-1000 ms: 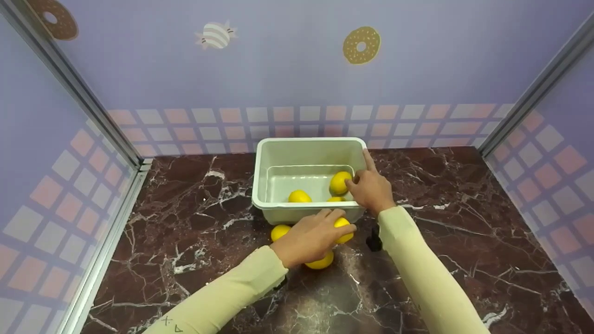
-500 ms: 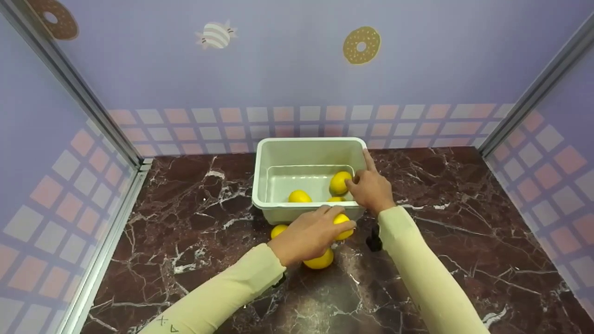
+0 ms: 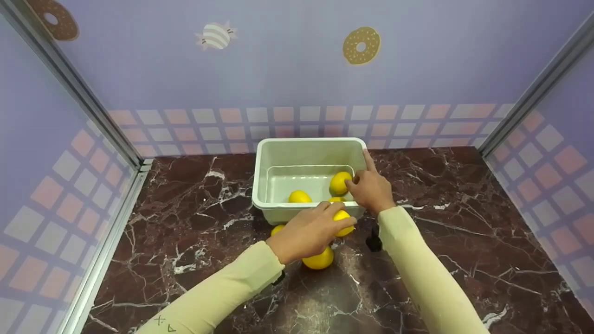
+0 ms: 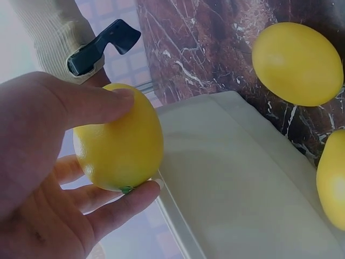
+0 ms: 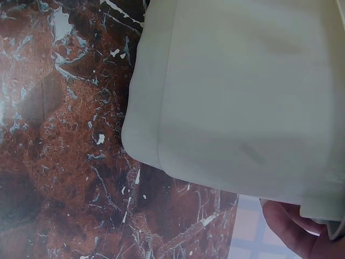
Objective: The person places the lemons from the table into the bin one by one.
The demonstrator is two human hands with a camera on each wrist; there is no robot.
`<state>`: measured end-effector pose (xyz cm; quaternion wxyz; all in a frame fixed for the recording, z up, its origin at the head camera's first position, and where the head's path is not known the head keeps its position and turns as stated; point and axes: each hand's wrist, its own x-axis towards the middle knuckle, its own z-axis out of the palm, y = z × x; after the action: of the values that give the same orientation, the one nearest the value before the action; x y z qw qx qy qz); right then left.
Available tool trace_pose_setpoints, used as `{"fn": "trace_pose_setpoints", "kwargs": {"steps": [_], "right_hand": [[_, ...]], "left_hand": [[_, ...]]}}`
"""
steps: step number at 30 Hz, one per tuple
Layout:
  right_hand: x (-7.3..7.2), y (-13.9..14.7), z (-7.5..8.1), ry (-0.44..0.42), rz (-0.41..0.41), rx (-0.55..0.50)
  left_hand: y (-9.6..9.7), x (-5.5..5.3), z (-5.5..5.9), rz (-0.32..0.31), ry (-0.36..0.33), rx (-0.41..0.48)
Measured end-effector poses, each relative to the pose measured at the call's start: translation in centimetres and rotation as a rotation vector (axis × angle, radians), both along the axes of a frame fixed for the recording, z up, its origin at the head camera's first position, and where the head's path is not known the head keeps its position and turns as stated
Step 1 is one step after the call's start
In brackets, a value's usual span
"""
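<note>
My left hand (image 3: 302,235) holds a yellow lemon (image 3: 343,223) just in front of the near wall of a white plastic bin (image 3: 306,215). In the left wrist view, thumb and fingers wrap this lemon (image 4: 121,145), its green stem end turned to the fingertips. My right hand (image 3: 372,189) grips the bin's right rim, its index finger lying along the edge. Inside the bin are a lemon (image 3: 300,196) near the front, another lemon (image 3: 340,183) by my right thumb, and a third, mostly hidden lemon (image 3: 336,199). Whether that thumb touches the fruit I cannot tell.
On the dark red marbled tabletop (image 3: 199,232), one lemon (image 3: 318,258) lies below my left hand. Another lemon (image 3: 277,230) is partly covered by that hand. A patterned purple wall (image 3: 287,69) rises behind the bin, with side panels at left and right.
My left hand has risen slightly toward the bin's front rim, carrying its lemon along. The right hand and the bin stay where they were.
</note>
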<state>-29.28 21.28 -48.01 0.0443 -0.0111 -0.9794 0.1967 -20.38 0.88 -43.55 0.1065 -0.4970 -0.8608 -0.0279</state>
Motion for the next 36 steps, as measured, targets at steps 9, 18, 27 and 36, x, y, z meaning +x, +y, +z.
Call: {"fn": "trace_pose_setpoints", "kwargs": {"steps": [9, 18, 27, 36], "right_hand": [[0.1, 0.0, 0.0, -0.005, 0.002, 0.008], [-0.1, 0.0, 0.0, 0.002, -0.004, 0.004], [-0.2, 0.1, 0.0, -0.002, -0.002, 0.006], [-0.2, 0.0, 0.0, -0.02, -0.006, 0.011]], "left_hand": [[-0.2, -0.3, 0.7, 0.009, -0.03, -0.007], [-0.5, -1.0, 1.6, 0.02, -0.039, 0.043], [-0.7, -1.8, 2.5, 0.077, -0.081, 0.029], [-0.8, -3.0, 3.4, 0.126, -0.115, 0.058]]}}
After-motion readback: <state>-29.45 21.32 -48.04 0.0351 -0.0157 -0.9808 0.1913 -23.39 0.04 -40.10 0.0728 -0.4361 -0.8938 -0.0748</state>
